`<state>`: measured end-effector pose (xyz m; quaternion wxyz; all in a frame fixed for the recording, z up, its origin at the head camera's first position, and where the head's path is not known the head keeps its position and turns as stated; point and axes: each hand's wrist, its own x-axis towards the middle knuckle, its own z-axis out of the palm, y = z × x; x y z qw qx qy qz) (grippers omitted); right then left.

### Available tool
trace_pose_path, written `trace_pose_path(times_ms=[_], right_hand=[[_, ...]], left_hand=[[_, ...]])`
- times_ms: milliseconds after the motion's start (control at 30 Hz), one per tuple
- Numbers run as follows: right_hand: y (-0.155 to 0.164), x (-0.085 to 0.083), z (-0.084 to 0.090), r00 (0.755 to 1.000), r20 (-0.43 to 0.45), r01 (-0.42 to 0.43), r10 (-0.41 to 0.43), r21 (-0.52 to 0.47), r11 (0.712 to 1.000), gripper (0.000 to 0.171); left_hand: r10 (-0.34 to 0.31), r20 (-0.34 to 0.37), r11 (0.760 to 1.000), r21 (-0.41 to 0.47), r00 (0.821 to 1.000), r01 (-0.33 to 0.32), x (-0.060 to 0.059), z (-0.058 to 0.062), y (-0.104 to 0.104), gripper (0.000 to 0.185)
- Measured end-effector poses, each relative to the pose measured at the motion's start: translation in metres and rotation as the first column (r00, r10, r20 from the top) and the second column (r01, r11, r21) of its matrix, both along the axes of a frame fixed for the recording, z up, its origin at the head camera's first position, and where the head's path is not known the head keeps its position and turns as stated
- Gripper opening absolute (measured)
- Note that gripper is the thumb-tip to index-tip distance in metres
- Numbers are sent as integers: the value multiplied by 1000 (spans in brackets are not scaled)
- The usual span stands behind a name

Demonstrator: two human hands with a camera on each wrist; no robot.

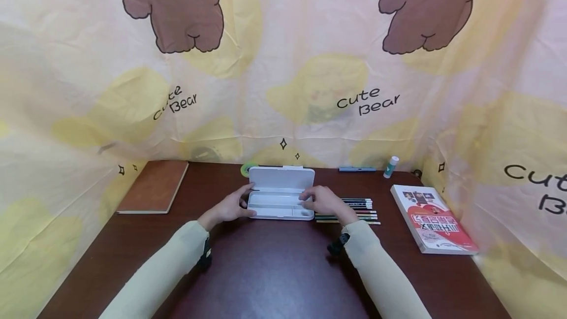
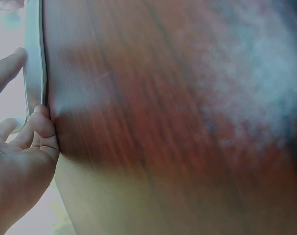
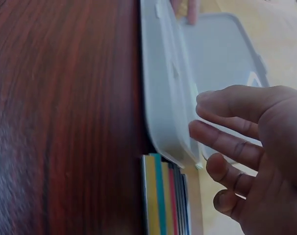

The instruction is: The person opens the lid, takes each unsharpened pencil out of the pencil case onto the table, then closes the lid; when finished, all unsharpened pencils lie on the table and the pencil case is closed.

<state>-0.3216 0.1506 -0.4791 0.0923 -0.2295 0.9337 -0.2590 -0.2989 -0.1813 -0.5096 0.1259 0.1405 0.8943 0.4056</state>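
Two hands (image 1: 276, 206) | flank open pencil case (image 1: 281, 193) | both touching ends

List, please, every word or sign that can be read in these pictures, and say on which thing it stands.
"Cute Bear": printed several times on the curtain behind the table.
Book cover, right of the pencils: large title upside down, too blurred to read.
Glue stick label: too small to read.
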Motion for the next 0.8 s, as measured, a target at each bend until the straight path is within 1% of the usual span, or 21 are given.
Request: trace_pose_path(times_ms=[133,233,400,500,700,800], right_hand=[[-8,-2,-5,1000,4,-1,1,50,999,13],[-11,-2,-8,1000,18,4,-5,66,998,11],[-14,-1,-10,1000,-15,-18,19,90,996,10],[-15,-1,-11,999,-27,-15,17,100,995,9],[-17,-1,-10,1000,-21,10,-8,94,995,7],[-18,0,-9,1000,-4,30,-30,98,995,9]], left_hand=[[12,6,1000,1,1000,-12,-1,1,1,95],[13,7,1000,2,1000,-13,-1,1,1,96],[16,6,1000,-10,1000,-16,-2,1,0,97],[15,8,1000,-7,1000,-15,-2,2,1,96],[12,2,1000,-1,1000,-12,-2,2,1,97],[10,2,1000,-4,1000,-10,-3,1,1,97]])
